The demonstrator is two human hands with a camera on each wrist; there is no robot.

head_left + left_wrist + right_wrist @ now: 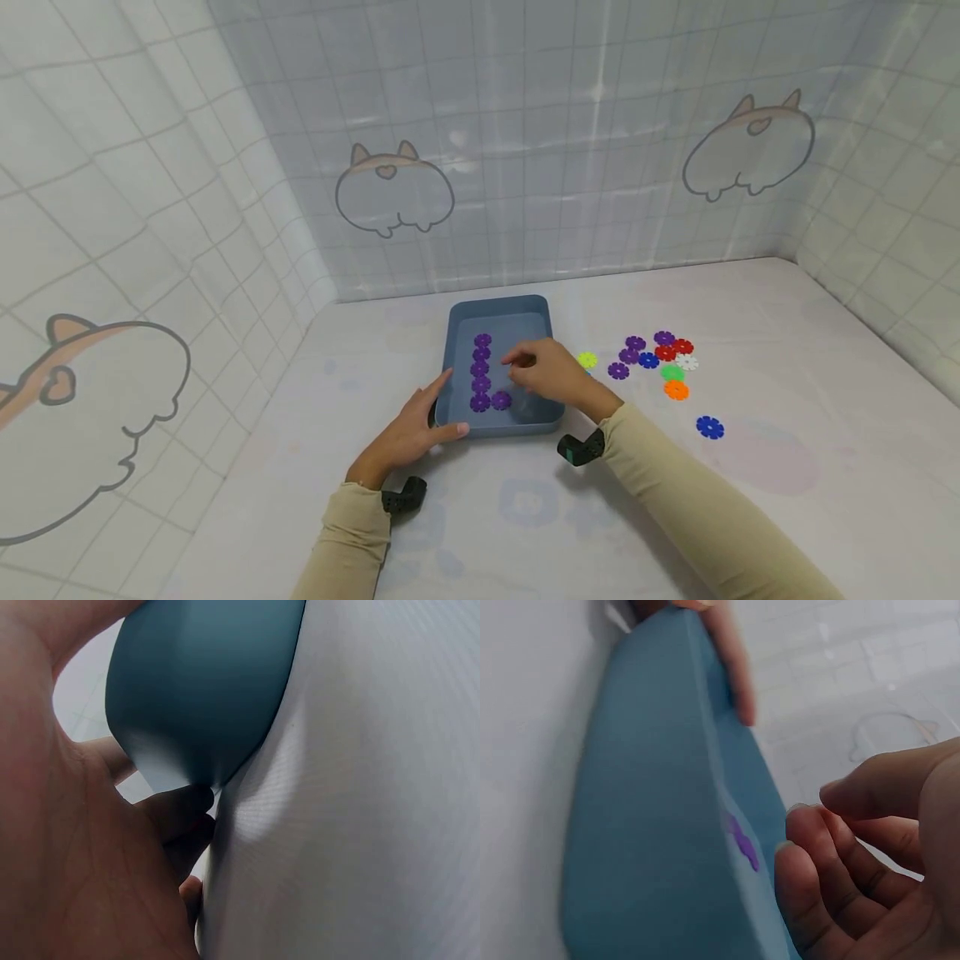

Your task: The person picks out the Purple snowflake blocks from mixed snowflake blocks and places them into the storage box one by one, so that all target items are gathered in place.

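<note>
A blue-grey rectangular tray (498, 431) lies on the white cloth. Inside it, several purple snowflake discs (481, 367) form a column along the left side, and one more purple disc (501, 401) sits right of the lowest one. My left hand (408, 429) holds the tray's near left corner, thumb on the front rim and fingers along the left side. Over the tray's right half hovers my right hand (551, 371), its fingers loosely bent. In the right wrist view, thumb and fingertips (802, 825) are slightly apart, and no disc shows between them.
Right of the tray lie loose discs: yellow (587, 360), several purple (618, 371), blue (648, 360), red (682, 346), white (686, 362), green (672, 372) and orange (677, 390). Another blue disc (710, 427) lies nearer. Tile-patterned sheets (525, 208) rise behind and at both sides.
</note>
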